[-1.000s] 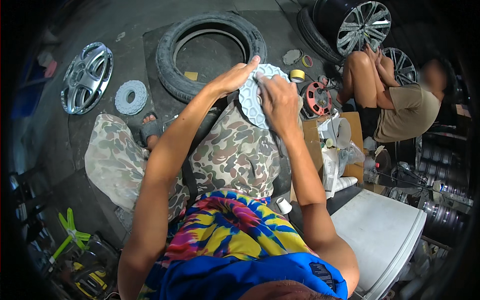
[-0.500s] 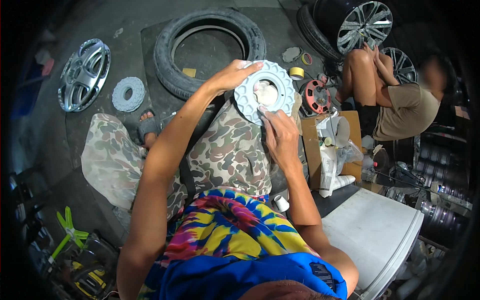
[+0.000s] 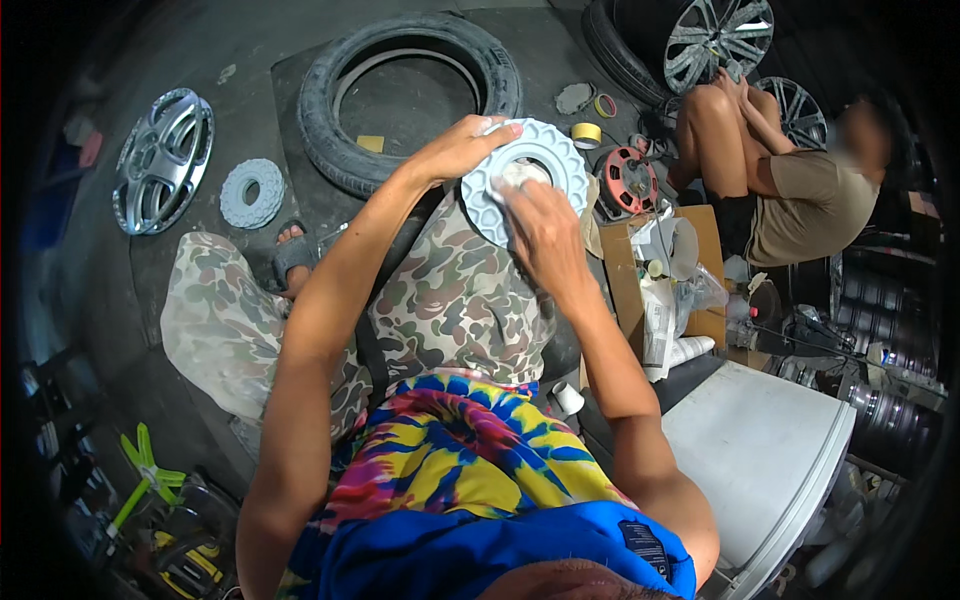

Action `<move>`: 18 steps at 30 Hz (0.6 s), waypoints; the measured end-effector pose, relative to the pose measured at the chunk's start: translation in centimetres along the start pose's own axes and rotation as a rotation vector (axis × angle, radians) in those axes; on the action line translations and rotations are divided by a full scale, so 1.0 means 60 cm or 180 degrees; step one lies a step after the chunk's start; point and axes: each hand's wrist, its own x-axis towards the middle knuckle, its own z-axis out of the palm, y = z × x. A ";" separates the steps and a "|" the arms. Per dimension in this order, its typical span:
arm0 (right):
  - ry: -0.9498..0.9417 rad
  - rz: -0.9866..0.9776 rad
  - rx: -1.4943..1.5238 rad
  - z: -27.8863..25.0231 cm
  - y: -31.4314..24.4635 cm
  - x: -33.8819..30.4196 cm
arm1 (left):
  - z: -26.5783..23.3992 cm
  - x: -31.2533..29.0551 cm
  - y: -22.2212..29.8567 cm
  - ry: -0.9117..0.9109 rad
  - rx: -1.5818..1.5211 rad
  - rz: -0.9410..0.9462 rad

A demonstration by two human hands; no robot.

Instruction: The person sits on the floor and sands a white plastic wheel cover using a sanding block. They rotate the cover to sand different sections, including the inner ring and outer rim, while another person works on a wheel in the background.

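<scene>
Head view, from your left: a green spoked piece (image 3: 150, 470) stands beside a dim clutter where a yellow-and-black object (image 3: 190, 565) shows; you can't make out whether a container holds it. Above, a silver wheel cover (image 3: 143, 158) rests on the floor (image 3: 225, 45), and next to it a grey-blue scalloped ring (image 3: 235, 205) lies flat near the left edge of the dark mat (image 3: 295, 95). On that mat lies a tire (image 3: 318, 115), a small yellow piece (image 3: 370, 143) inside its opening.

Your left hand (image 3: 463, 148) grips the upper-left rim of a second ring, the pale scalloped disc (image 3: 568, 185), held up over your thigh, thumb on its face. Something whitish shows through its hole. Your right hand (image 3: 548, 228) has its fingers bunched against the disc's face by the hole; whether they pinch anything, you cannot tell.

Further right, a white cup (image 3: 567, 398) lies tipped, its contents hidden. A yellow tape roll (image 3: 586, 136) and a red reel (image 3: 630, 180) sit beyond the cardboard box (image 3: 711, 235). Inside the box are a translucent tub (image 3: 682, 255), a clear plastic bag (image 3: 708, 290) and, along its left edge, white paper (image 3: 657, 315). At far right, a co-worker (image 3: 815, 195) sits by a spoked wheel (image 3: 718, 40).
</scene>
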 end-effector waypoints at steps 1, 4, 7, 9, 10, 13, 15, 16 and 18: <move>0.0056 0.0104 -0.0044 0.003 0.012 0.011 | 0.001 0.001 -0.004 -0.0015 0.0051 0.0047; 0.0138 0.0432 -0.0300 -0.007 0.053 0.024 | -0.003 0.005 -0.006 -0.0009 0.0170 0.0072; 0.0240 0.0739 -0.0369 -0.011 0.071 -0.004 | 0.002 0.002 -0.002 -0.0038 0.0046 0.0065; 0.0244 0.0882 -0.0402 -0.010 0.060 -0.039 | 0.002 -0.002 0.000 -0.0002 0.0017 -0.0016; 0.0214 0.0988 -0.0387 -0.007 0.050 -0.060 | 0.001 -0.004 0.001 0.0013 0.0017 -0.0043; 0.0395 0.0985 -0.0225 -0.008 -0.006 -0.092 | -0.003 -0.005 -0.004 0.0051 -0.0044 -0.0088; 0.0544 0.0771 0.0108 0.002 -0.040 -0.090 | -0.003 -0.004 -0.010 0.0070 -0.0136 -0.0065; 0.0524 0.0780 0.0169 0.007 -0.053 -0.083 | -0.003 -0.003 -0.013 0.0060 -0.0217 -0.0087; 0.0499 0.0782 0.0312 0.016 -0.068 -0.067 | 0.004 -0.004 -0.001 0.0110 -0.0173 -0.0082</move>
